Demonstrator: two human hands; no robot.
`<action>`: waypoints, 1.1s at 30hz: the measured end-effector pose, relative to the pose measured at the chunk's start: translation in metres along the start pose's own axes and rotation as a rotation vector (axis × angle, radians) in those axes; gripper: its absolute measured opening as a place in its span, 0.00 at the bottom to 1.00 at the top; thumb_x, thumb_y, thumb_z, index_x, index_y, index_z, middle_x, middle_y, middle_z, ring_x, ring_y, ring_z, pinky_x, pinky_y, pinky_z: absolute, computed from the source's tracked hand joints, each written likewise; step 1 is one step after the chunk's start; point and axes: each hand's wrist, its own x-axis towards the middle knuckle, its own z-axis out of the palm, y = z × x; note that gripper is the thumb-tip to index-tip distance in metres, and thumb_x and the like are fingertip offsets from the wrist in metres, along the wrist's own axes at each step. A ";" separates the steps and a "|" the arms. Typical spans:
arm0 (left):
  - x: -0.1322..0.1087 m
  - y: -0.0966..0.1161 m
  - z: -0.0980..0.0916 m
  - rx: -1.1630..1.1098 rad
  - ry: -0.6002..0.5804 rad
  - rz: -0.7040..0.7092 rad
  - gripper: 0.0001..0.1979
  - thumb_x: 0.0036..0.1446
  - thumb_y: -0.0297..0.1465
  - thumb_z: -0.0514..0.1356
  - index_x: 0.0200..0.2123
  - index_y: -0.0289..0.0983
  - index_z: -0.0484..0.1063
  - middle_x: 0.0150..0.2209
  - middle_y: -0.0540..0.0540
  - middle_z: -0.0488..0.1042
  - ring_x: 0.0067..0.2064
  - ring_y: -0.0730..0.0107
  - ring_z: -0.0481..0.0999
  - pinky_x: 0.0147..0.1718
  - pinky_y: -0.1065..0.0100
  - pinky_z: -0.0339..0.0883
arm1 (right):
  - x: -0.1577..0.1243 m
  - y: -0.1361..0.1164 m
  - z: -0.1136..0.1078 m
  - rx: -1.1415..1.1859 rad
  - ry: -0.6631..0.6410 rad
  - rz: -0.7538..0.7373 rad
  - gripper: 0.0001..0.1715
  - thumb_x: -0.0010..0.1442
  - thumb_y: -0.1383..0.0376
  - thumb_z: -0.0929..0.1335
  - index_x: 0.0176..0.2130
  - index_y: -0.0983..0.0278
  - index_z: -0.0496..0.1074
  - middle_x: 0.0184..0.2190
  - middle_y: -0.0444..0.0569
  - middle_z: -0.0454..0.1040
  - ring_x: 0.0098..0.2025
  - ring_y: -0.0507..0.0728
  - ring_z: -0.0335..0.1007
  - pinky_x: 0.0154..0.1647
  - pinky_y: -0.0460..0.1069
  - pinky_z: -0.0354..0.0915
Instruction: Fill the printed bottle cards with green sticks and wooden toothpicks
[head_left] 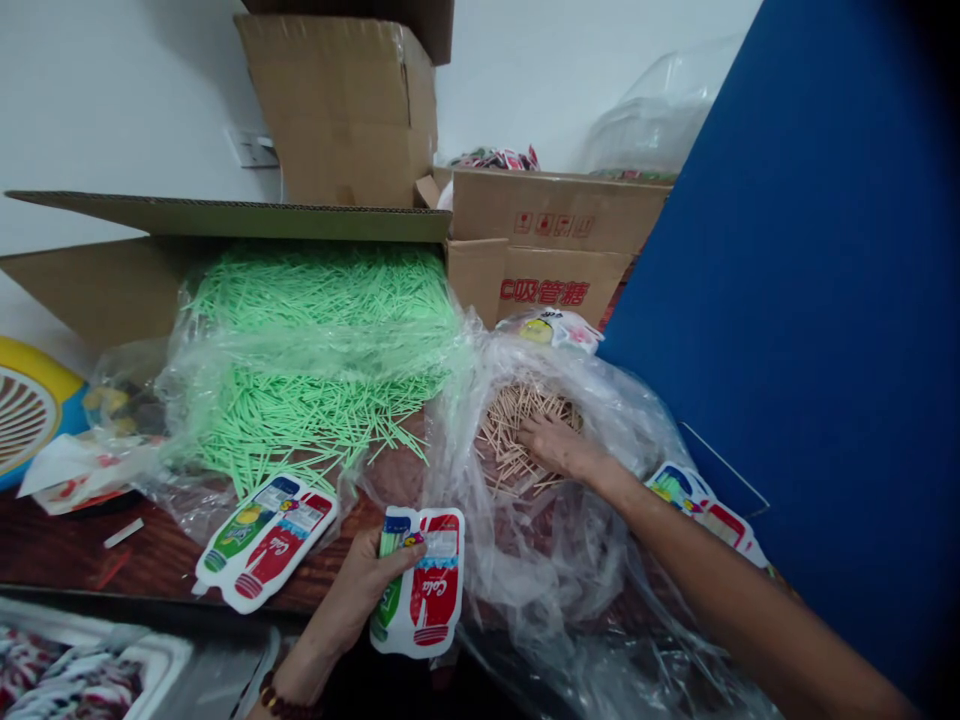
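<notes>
My left hand is closed on the edge of a bottle-shaped packet printed with a red "Cola" bottle and a green one. Thin green sticks show inside the packet's left half. My right hand reaches into a pile of thin brown sticks lying in an opened clear plastic bag. Its fingers are curled down among the sticks, with the tips partly hidden. Left of the held packet, a similar packet lies on the dark wooden table. A large heap of green sticks spills forward from a carton.
Open cardboard boxes stand along the wall. A blue panel rises on the right, with more packets beside my right forearm. At the left are a yellow-and-blue fan and a white tray of wrapped items below the table edge.
</notes>
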 end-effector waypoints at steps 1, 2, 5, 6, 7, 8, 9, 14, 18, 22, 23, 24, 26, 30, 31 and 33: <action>0.000 -0.001 0.000 0.002 -0.001 -0.003 0.11 0.47 0.34 0.69 0.30 0.33 0.75 0.27 0.45 0.81 0.26 0.66 0.79 0.27 0.71 0.71 | 0.001 0.000 0.003 0.024 0.018 0.020 0.11 0.59 0.71 0.63 0.40 0.64 0.73 0.44 0.55 0.71 0.51 0.61 0.60 0.56 0.54 0.48; -0.001 -0.001 0.000 0.005 -0.003 -0.006 0.11 0.47 0.34 0.69 0.30 0.33 0.75 0.28 0.45 0.81 0.26 0.66 0.79 0.27 0.71 0.71 | 0.001 0.001 0.006 0.052 0.039 0.043 0.11 0.58 0.72 0.63 0.39 0.64 0.73 0.43 0.54 0.71 0.51 0.61 0.61 0.56 0.55 0.48; -0.002 -0.003 -0.001 0.005 -0.004 -0.003 0.11 0.47 0.34 0.69 0.31 0.33 0.75 0.28 0.45 0.82 0.27 0.65 0.79 0.28 0.70 0.71 | 0.000 0.002 0.012 0.162 0.108 0.121 0.10 0.56 0.73 0.63 0.36 0.65 0.71 0.39 0.54 0.72 0.46 0.61 0.64 0.54 0.56 0.50; -0.002 -0.004 -0.002 0.002 -0.001 0.000 0.11 0.47 0.34 0.69 0.31 0.33 0.75 0.28 0.45 0.82 0.27 0.65 0.79 0.28 0.70 0.71 | 0.000 0.003 0.013 0.211 0.133 0.148 0.09 0.57 0.72 0.62 0.35 0.65 0.70 0.36 0.52 0.73 0.43 0.60 0.65 0.52 0.56 0.52; -0.002 -0.005 -0.002 0.000 0.002 0.001 0.11 0.47 0.34 0.69 0.31 0.33 0.75 0.28 0.45 0.81 0.27 0.66 0.79 0.28 0.70 0.71 | -0.001 0.002 0.013 0.265 0.159 0.176 0.08 0.58 0.71 0.61 0.34 0.65 0.70 0.32 0.51 0.72 0.39 0.58 0.66 0.50 0.55 0.54; -0.002 -0.005 -0.002 -0.002 0.005 0.000 0.11 0.47 0.34 0.69 0.31 0.33 0.76 0.28 0.46 0.81 0.26 0.66 0.79 0.27 0.70 0.70 | -0.001 0.002 0.013 0.326 0.187 0.205 0.09 0.60 0.68 0.60 0.33 0.64 0.69 0.29 0.49 0.72 0.35 0.57 0.66 0.47 0.54 0.57; -0.002 -0.005 -0.002 -0.005 0.008 -0.001 0.11 0.46 0.34 0.69 0.30 0.33 0.76 0.27 0.46 0.81 0.26 0.66 0.79 0.27 0.71 0.70 | -0.001 0.001 0.012 0.390 0.216 0.232 0.11 0.61 0.65 0.59 0.32 0.64 0.68 0.27 0.47 0.71 0.32 0.56 0.65 0.43 0.52 0.59; -0.001 -0.004 0.000 -0.022 0.008 -0.011 0.12 0.45 0.35 0.70 0.29 0.33 0.76 0.27 0.45 0.82 0.26 0.67 0.78 0.26 0.72 0.70 | 0.004 -0.009 0.019 0.720 0.364 0.304 0.20 0.63 0.54 0.55 0.34 0.63 0.66 0.23 0.45 0.69 0.28 0.55 0.66 0.33 0.50 0.64; -0.002 -0.004 -0.002 -0.016 -0.005 -0.020 0.12 0.46 0.36 0.69 0.30 0.32 0.76 0.27 0.44 0.81 0.25 0.66 0.78 0.25 0.72 0.70 | 0.004 -0.019 0.039 0.909 0.475 0.324 0.21 0.62 0.53 0.54 0.43 0.64 0.64 0.28 0.47 0.72 0.32 0.56 0.69 0.38 0.52 0.66; -0.002 -0.005 -0.003 -0.021 0.002 -0.018 0.12 0.46 0.35 0.69 0.30 0.32 0.76 0.27 0.43 0.82 0.26 0.66 0.79 0.26 0.70 0.71 | -0.002 -0.027 0.062 1.003 0.535 0.349 0.17 0.56 0.53 0.62 0.40 0.62 0.65 0.33 0.47 0.73 0.39 0.58 0.68 0.45 0.53 0.64; -0.002 -0.005 -0.003 -0.023 0.002 -0.014 0.12 0.46 0.35 0.69 0.30 0.33 0.76 0.27 0.44 0.82 0.26 0.66 0.79 0.27 0.70 0.71 | -0.003 -0.028 0.065 1.017 0.544 0.353 0.16 0.55 0.54 0.63 0.39 0.62 0.65 0.34 0.47 0.73 0.39 0.58 0.68 0.45 0.53 0.64; -0.002 -0.005 -0.003 -0.025 0.002 -0.009 0.12 0.46 0.35 0.69 0.30 0.33 0.75 0.27 0.44 0.82 0.26 0.66 0.79 0.27 0.70 0.71 | -0.004 -0.029 0.067 1.028 0.551 0.357 0.16 0.54 0.54 0.64 0.38 0.62 0.66 0.34 0.48 0.73 0.39 0.57 0.68 0.46 0.53 0.63; -0.002 -0.004 -0.003 -0.032 -0.004 -0.006 0.11 0.47 0.34 0.69 0.30 0.33 0.75 0.27 0.45 0.81 0.25 0.67 0.78 0.26 0.71 0.70 | -0.006 -0.030 0.066 1.044 0.568 0.363 0.15 0.55 0.55 0.63 0.37 0.63 0.65 0.33 0.48 0.72 0.37 0.57 0.68 0.45 0.53 0.64; -0.002 -0.004 -0.001 -0.025 -0.018 -0.024 0.11 0.47 0.35 0.68 0.30 0.33 0.75 0.27 0.43 0.82 0.26 0.66 0.79 0.26 0.70 0.70 | -0.010 -0.033 0.061 1.033 0.604 0.356 0.15 0.57 0.56 0.61 0.41 0.62 0.64 0.34 0.48 0.72 0.38 0.57 0.68 0.45 0.53 0.63; -0.002 -0.004 0.000 -0.024 -0.020 -0.026 0.11 0.47 0.35 0.69 0.31 0.32 0.76 0.28 0.43 0.82 0.26 0.66 0.79 0.27 0.70 0.71 | -0.011 -0.034 0.061 1.021 0.596 0.349 0.14 0.57 0.56 0.62 0.40 0.62 0.65 0.34 0.48 0.72 0.38 0.57 0.68 0.44 0.52 0.63; -0.002 -0.005 0.002 -0.028 -0.018 -0.023 0.12 0.46 0.35 0.69 0.32 0.33 0.76 0.29 0.42 0.82 0.27 0.65 0.79 0.27 0.69 0.71 | -0.011 -0.035 0.061 0.988 0.568 0.338 0.12 0.57 0.56 0.62 0.36 0.62 0.66 0.31 0.47 0.72 0.35 0.56 0.68 0.41 0.51 0.64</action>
